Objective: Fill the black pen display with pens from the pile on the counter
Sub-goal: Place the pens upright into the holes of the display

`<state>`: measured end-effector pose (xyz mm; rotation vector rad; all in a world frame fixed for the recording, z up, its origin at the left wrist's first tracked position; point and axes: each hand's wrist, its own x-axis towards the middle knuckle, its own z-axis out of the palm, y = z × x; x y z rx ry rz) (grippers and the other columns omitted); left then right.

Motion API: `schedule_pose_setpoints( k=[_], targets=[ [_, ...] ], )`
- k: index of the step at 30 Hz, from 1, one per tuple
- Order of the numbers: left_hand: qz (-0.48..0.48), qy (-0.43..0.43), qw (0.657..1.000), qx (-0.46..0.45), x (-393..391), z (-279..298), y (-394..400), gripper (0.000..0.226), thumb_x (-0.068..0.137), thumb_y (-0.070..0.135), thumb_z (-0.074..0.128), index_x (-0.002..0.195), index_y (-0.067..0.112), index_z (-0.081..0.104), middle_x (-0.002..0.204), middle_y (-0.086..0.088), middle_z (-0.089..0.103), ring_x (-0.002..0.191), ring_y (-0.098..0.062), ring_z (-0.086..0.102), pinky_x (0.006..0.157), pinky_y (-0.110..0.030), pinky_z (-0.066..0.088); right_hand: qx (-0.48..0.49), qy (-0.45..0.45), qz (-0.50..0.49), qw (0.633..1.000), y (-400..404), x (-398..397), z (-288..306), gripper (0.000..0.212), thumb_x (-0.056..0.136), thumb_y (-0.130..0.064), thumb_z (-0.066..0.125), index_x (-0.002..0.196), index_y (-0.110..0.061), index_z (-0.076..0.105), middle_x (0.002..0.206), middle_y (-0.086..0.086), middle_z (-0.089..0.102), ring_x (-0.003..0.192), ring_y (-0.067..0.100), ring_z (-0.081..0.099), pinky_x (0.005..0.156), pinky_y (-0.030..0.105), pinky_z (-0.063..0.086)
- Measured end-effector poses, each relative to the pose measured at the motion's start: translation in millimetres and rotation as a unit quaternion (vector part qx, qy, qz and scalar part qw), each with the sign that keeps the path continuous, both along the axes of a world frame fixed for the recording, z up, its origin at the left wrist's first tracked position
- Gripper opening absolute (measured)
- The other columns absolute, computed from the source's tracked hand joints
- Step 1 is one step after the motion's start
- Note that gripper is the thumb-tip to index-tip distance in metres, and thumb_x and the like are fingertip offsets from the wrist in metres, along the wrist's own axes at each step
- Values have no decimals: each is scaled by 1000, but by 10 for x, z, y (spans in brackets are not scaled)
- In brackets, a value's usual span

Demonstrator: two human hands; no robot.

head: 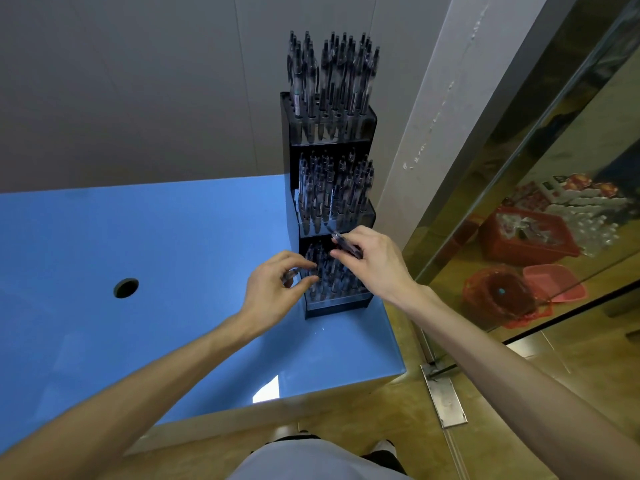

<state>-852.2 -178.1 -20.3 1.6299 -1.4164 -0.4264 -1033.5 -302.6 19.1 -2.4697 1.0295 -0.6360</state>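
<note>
Right hand [372, 263] grip pinches a pen [344, 244] above the display [334, 303] bottom tier. Left hand [273, 289] grip holds another pen [290, 274] just left of it (blurred).

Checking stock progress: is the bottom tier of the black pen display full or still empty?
Partly filled. Upright pens stand in the bottom tier; both hands hide part, so full: cannot tell.

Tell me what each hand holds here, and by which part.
The right hand pinches a pen in its fingers at mid-barrel, over the pen display. The left hand grips another pen; which part cannot be told.
</note>
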Motion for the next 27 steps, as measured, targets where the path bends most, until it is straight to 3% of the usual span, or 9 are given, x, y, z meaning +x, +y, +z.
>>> schedule_pose_setpoints(
  k=[2,5,10,13,15,17,21,24,27],
  targets=[
    [-6,1,1000,24,25,-57,5,13,88,30,79,101,33,75,99,18,68,59,-13,51,67,-29,50,-7,22,-5,1000,-8,13,17,26,91,-44,73,108,-25,72,94,-9,68,82,15,63,70,34,52],
    [-1,-13,999,45,17,-60,-4,14,89,31,78,101,36,73,98,21,66,62,-12,53,67,-27,47,-14,54,-13,998,-30,28,33,18,89,-45,74,96,-28,72,86,-11,68,77,15,63,67,33,51],
    [-14,-13,997,70,-17,-48,-8,21,88,41,73,109,38,71,99,21,63,66,-9,55,70,-31,51,-40,104,28,993,-11,46,47,27,99,-47,60,88,-25,71,92,-15,58,77,16,61,63,31,42],
    [6,39,997,65,-28,-4,30,40,86,58,64,117,34,58,99,18,63,64,-5,52,69,-26,49,6,17,1,1000,18,-23,70,36,102,-47,55,74,-24,59,79,-9,54,65,11,53,58,32,39],
    [19,94,994,47,-22,64,53,39,85,60,58,108,30,48,93,11,61,62,-8,46,66,-33,46,60,-65,-23,996,47,-94,131,30,102,-40,59,82,-19,61,73,-8,56,60,5,49,56,24,36],
    [18,143,989,31,-4,154,51,27,87,54,51,99,32,40,92,1,60,67,-17,43,67,-41,42,114,-138,-45,983,58,-152,201,21,102,-35,60,97,-14,64,73,-9,58,57,2,48,56,17,37],
    [22,245,969,36,-48,366,-52,15,92,38,43,94,26,34,93,4,54,72,-15,39,64,-25,35,163,-211,-82,960,38,-187,268,29,107,-37,47,93,-13,57,67,1,54,55,11,46,54,34,38],
    [17,270,962,39,-112,487,-134,15,105,26,43,98,16,34,92,4,53,71,-15,40,61,-22,36,209,-251,-86,941,29,-169,321,30,108,-36,47,94,-13,62,67,1,56,54,14,50,53,31,41],
    [-11,246,969,34,-125,536,-179,18,109,26,44,100,12,38,92,-1,57,74,-16,50,58,-31,43,211,-261,-92,938,12,-126,392,28,105,-36,53,97,-16,71,67,1,59,54,11,56,57,28,47]
  ],
)
